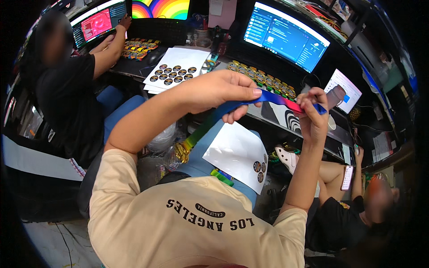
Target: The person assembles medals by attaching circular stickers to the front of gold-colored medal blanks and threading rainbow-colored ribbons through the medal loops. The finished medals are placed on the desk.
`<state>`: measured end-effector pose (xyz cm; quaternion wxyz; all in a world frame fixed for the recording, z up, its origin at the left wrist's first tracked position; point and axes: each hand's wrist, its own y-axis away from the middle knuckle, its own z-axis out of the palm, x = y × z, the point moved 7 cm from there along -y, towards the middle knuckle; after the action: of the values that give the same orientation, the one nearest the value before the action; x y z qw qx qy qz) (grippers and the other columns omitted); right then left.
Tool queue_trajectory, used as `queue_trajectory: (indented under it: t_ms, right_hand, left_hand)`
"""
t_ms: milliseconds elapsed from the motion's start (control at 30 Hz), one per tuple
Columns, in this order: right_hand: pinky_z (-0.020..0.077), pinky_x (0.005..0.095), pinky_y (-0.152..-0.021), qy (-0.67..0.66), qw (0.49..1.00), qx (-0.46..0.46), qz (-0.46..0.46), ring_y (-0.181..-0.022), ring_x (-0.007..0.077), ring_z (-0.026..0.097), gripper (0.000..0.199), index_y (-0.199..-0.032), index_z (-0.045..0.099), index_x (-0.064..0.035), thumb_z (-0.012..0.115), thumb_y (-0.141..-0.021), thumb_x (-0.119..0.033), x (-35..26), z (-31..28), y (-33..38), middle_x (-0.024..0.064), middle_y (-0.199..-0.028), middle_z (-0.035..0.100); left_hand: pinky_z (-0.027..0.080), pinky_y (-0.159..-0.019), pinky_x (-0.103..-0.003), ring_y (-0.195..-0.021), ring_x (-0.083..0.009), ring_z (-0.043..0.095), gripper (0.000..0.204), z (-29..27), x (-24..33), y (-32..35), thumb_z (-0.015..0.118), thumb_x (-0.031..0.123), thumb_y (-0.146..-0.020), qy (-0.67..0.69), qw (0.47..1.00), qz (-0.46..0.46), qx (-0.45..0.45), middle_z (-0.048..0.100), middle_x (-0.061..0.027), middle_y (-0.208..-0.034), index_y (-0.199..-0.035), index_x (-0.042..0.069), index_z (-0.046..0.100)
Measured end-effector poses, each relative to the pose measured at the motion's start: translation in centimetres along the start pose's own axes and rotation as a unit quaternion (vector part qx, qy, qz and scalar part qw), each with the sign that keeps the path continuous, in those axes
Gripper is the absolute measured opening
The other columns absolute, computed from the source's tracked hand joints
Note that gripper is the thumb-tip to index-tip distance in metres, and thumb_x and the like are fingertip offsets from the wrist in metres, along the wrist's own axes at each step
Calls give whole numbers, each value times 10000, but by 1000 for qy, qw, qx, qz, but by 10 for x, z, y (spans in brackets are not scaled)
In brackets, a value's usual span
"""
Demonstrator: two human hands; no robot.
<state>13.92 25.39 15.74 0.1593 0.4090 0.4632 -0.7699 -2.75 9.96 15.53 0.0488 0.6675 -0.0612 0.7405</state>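
A rainbow-coloured ribbon (275, 98) is stretched between my two raised hands above my lap. My left hand (221, 93) pinches it between thumb and fingers. My right hand (313, 109) grips the red and blue stretch toward its other end. From my left hand the blue-green length runs down to a gold medal (181, 152), which hangs beside my left thigh near clear plastic wrapping. Across my lap lies a white sheet (230, 147) with a few round dark stickers (260, 169) at one corner. Green folded ribbon (222, 177) shows under its near edge.
Rows of gold medals (263, 77) lie on the desk below a monitor (286, 35). Left of them are white sheets of round stickers (178, 60). One person (62, 89) works at the left; another (344, 214) sits at the right with a phone (346, 177).
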Motion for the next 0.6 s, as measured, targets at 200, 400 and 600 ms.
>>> queue_trajectory:
  t_ms: [200,400,600]
  right_hand:
    - [491,213,-565,219,972,14,89,-734,99,617,185,-924,607,-40,743,-799,-31,10,-30,-7,48,-870,645]
    - [476,262,-884,211,974,-49,66,-1072,150,590,376,-1160,611,-31,722,-802,-5,12,-8,-12,74,-1138,643]
    - [386,410,-1031,381,919,-101,-12,-1226,239,535,652,-1377,474,-89,750,-791,-161,15,62,-4,110,-1311,578]
  left_hand:
    - [437,-466,-205,-490,-74,542,308,-21,0,-15,545,334,-984,-101,993,-40,40,544,3,-585,-952,31,591]
    - [437,-490,-213,-487,-72,500,322,-27,5,-21,548,359,-981,-93,994,-6,54,489,23,-569,-972,39,589]
    - [486,-520,-210,-508,-67,531,321,-17,10,-36,529,358,-990,-98,994,17,51,523,23,-608,-985,43,591]
